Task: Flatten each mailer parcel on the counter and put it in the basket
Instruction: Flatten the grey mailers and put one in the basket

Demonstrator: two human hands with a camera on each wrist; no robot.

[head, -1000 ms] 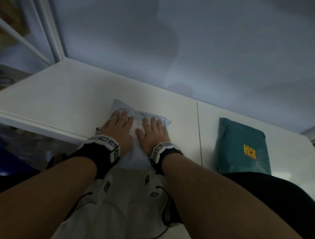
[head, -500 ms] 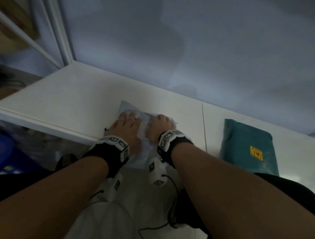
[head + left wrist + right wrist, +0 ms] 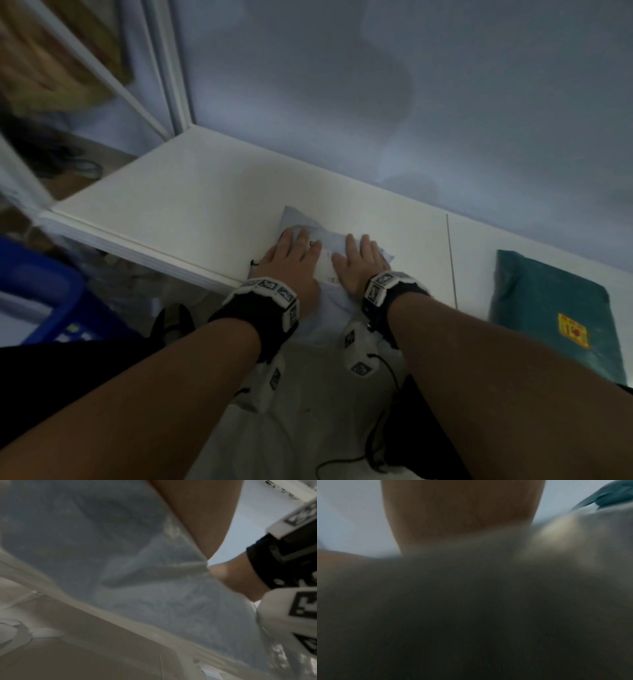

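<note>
- Both hands lie flat with fingers straight, left hand point(image 3: 291, 263) and right hand point(image 3: 359, 265) side by side, pressing the pale blue plastic mailer parcel point(image 3: 327, 246) at the frame's centre, on the white counter point(image 3: 191, 202).
- It looks soft, light and slippery, so probably best lifted by its edges.
- Teal plastic mailer parcel point(image 3: 548, 308) waits at right; blue plastic basket point(image 3: 41, 294) sits lower left.

Bare forearms are noted. Black wrist straps point(image 3: 260, 318) with white marker-printed blocks point(image 3: 383, 287) are worn on both wrists; thin black cables point(image 3: 383, 370) are attached.
</note>
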